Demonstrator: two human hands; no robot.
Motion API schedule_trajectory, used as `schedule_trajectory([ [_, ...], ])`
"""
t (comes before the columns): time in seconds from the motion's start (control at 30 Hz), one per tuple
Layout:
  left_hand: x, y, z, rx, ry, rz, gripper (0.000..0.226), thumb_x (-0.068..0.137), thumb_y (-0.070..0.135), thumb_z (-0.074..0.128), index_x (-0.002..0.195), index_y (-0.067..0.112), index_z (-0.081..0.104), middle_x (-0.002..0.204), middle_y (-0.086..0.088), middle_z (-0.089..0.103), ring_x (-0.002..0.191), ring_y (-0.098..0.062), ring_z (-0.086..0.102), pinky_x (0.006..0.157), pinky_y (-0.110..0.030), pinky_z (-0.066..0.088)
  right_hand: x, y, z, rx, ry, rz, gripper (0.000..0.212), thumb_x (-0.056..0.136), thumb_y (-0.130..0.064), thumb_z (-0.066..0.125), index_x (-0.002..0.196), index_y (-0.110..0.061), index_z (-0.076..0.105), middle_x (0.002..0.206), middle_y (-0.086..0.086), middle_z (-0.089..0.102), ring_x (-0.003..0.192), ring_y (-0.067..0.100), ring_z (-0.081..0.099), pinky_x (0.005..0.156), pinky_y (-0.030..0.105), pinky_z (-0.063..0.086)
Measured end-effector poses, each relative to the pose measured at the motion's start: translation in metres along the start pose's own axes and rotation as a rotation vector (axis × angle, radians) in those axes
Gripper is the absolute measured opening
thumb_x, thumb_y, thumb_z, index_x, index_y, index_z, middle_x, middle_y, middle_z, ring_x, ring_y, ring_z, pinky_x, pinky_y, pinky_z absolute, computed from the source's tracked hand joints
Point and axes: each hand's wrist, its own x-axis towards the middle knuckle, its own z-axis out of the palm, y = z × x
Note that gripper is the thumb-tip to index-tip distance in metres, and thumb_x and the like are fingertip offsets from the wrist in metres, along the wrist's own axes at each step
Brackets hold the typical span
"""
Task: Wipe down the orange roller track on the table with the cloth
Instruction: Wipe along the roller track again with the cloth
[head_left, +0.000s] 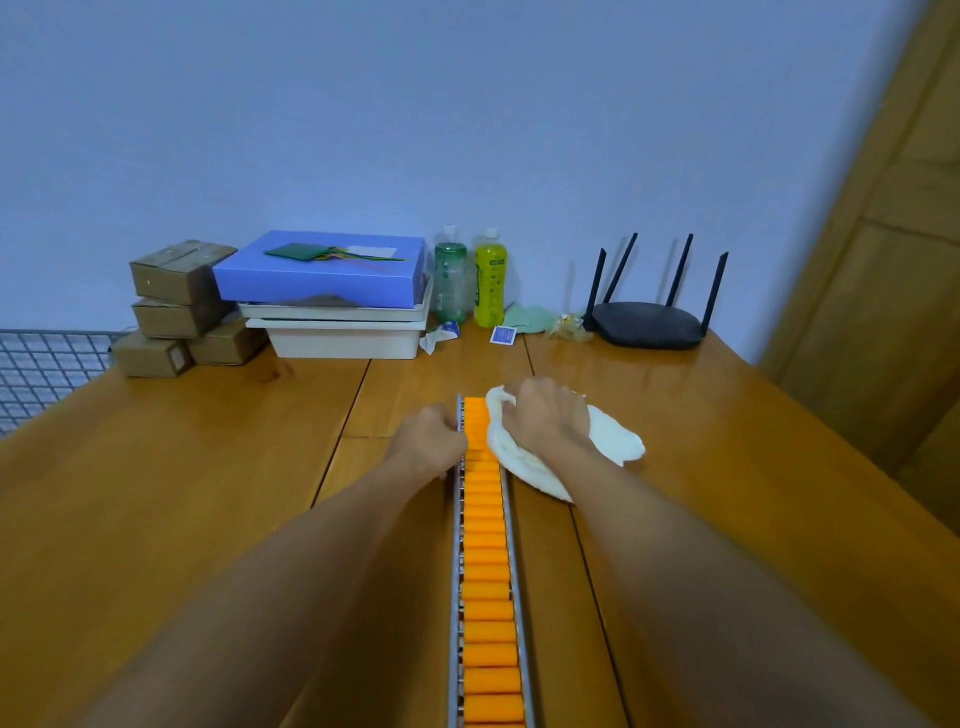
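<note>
On the wooden tabletop, the roller track runs near-to-far; right hand bunches the cloth at its far end, left hand pinching the rail.

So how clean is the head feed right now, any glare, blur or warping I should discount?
Head view: dim, bluish cast; soft glare on the table right of the cloth; wide-angle bending tilts the door frame; the roller track is fairly sharp, labels on the far bottles unreadable.
</note>
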Motion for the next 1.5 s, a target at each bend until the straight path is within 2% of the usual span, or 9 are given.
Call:
schedule_trajectory([
  [0.23, 0.004, -0.004, -0.001, -0.093, -0.008, -0.016, 0.009, 0.095, 0.012, 0.063, 0.102, 0.017, 0.066, 0.082, -0.013, 0.074, 0.077, -0.029, 0.075, 0.074, -0.044, 0.064, 0.010, 0.003, 0.005, 0.087, -0.050, -0.015, 0.034, 0.097, -0.030, 0.055, 0.127, -0.023, 0.068, 0.111, 0.007, 0.071, 0.098, 0.029, 0.066, 0.068, 0.031, 0.042],
  [0.37, 0.004, -0.006, -0.003, -0.150, -0.017, -0.028, 0.020, 0.097, 0.008, 0.064, 0.083, 0.022, 0.063, 0.089, -0.018, 0.075, 0.069, -0.023, 0.070, 0.070, -0.039, 0.061, 0.015, 0.004, 0.007, 0.082, -0.092, -0.042, 0.035, 0.096, -0.034, 0.056, 0.125, -0.018, 0.068, 0.108, 0.008, 0.071, 0.094, 0.029, 0.065, 0.067, 0.031, 0.041],
  [0.47, 0.004, -0.008, -0.005, -0.169, -0.045, -0.035, 0.020, 0.098, 0.008, 0.063, 0.082, 0.020, 0.064, 0.092, -0.020, 0.075, 0.069, -0.022, 0.070, 0.065, -0.034, 0.058, 0.016, 0.006, 0.006, 0.078, -0.133, -0.053, 0.038, 0.095, -0.037, 0.056, 0.127, -0.019, 0.068, 0.108, 0.008, 0.070, 0.086, 0.027, 0.060, 0.066, 0.032, 0.040],
  [0.6, 0.004, -0.008, -0.007, -0.166, -0.077, -0.040, 0.014, 0.100, 0.008, 0.058, 0.093, 0.015, 0.069, 0.091, -0.018, 0.074, 0.069, -0.021, 0.068, 0.066, -0.033, 0.056, 0.014, 0.005, 0.002, 0.063, -0.160, -0.088, 0.041, 0.094, -0.037, 0.057, 0.130, -0.022, 0.066, 0.116, 0.008, 0.069, 0.099, 0.031, 0.063, 0.071, 0.035, 0.043],
  [0.77, 0.001, -0.009, -0.010, -0.129, -0.133, -0.036, 0.041, 0.100, 0.003, 0.054, 0.140, 0.009, 0.061, 0.097, -0.015, 0.074, 0.077, -0.020, 0.068, 0.071, -0.033, 0.058, 0.006, 0.003, -0.005, 0.029, -0.191, -0.123, 0.036, 0.091, -0.033, 0.059, 0.122, -0.019, 0.071, 0.108, 0.009, 0.070, 0.094, 0.031, 0.064, 0.071, 0.036, 0.046],
  [0.97, -0.010, -0.006, -0.006, -0.094, -0.093, -0.003, 0.033, 0.102, 0.008, 0.055, 0.134, 0.006, 0.063, 0.090, -0.007, 0.067, 0.083, -0.018, 0.063, 0.085, -0.039, 0.058, -0.012, -0.001, -0.016, -0.017, -0.201, -0.146, 0.032, 0.089, -0.030, 0.060, 0.117, -0.021, 0.073, 0.106, 0.008, 0.071, 0.093, 0.029, 0.065, 0.075, 0.037, 0.054],
  [1.1, -0.016, -0.010, 0.001, -0.094, 0.000, -0.012, 0.038, 0.101, 0.013, 0.062, 0.138, 0.007, 0.061, 0.092, -0.006, 0.067, 0.078, -0.013, 0.063, 0.069, -0.028, 0.053, -0.025, -0.006, -0.017, -0.052, -0.187, -0.138, 0.031, 0.091, -0.029, 0.059, 0.118, -0.020, 0.070, 0.109, 0.006, 0.070, 0.096, 0.029, 0.066, 0.069, 0.033, 0.047],
  [1.33, -0.034, -0.013, 0.005, -0.183, 0.083, -0.043, 0.014, 0.097, 0.010, 0.066, 0.106, 0.006, 0.076, 0.078, -0.008, 0.070, 0.070, -0.016, 0.064, 0.062, -0.026, 0.050, -0.047, -0.016, -0.023, -0.153, -0.132, -0.110, 0.028, 0.094, -0.028, 0.059, 0.119, -0.018, 0.068, 0.113, 0.004, 0.069, 0.099, 0.026, 0.066, 0.068, 0.032, 0.042],
  [1.5, -0.050, -0.015, 0.004, -0.168, 0.056, -0.061, 0.014, 0.098, 0.013, 0.065, 0.091, 0.005, 0.074, 0.071, -0.011, 0.069, 0.062, -0.017, 0.063, 0.064, -0.033, 0.053, -0.066, -0.015, -0.028, -0.161, -0.135, -0.135, 0.036, 0.094, -0.032, 0.058, 0.128, -0.022, 0.065, 0.116, 0.004, 0.068, 0.101, 0.026, 0.065, 0.070, 0.032, 0.043],
])
